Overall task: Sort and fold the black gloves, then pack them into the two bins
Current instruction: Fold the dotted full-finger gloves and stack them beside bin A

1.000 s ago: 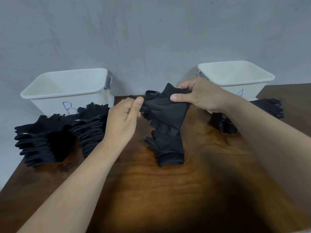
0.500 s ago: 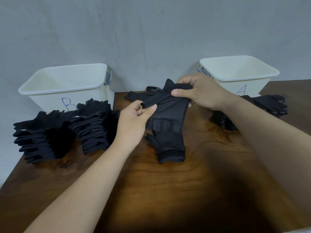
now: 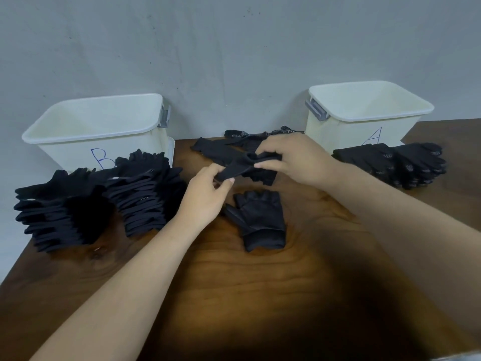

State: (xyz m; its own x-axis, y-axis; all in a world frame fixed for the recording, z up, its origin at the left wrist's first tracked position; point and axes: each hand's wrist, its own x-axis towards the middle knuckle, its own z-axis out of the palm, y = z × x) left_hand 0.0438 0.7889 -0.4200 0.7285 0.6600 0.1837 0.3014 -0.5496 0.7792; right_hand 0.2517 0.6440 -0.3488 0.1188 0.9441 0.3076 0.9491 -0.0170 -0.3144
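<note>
Nearest is the dark wooden table [image 3: 234,295], with both bare forearms reaching across it from the near edge. Past them, at the middle of the table, one black glove [image 3: 260,220] lies flat with its cuff toward the near side and its short fingers pointing far.

Just left of that glove is the left hand [image 3: 205,199], thumb and fingertips pinching the near-left end of a second black glove [image 3: 238,168]. This held glove is bunched into a narrow band and hangs above the table, clear of the flat one. Its far-right end is gripped by the right hand [image 3: 296,157], whose fingers are curled around the cloth.

On the left side of the table stand two tall piles of black gloves: the left pile [image 3: 65,209] and the right pile [image 3: 145,194], which touch each other. On the right side, well apart from them, a lower pile of dotted gloves [image 3: 390,162] lies in front of the right bin.

Behind the hands, a few loose gloves [image 3: 218,151] lie in a heap near the far edge, some with pale dots.

Farthest are two white bins against the grey wall [image 3: 234,61]: the bin marked B [image 3: 73,152] on the left and the bin marked A [image 3: 346,134] on the right. No gloves show in the visible part of either one.
</note>
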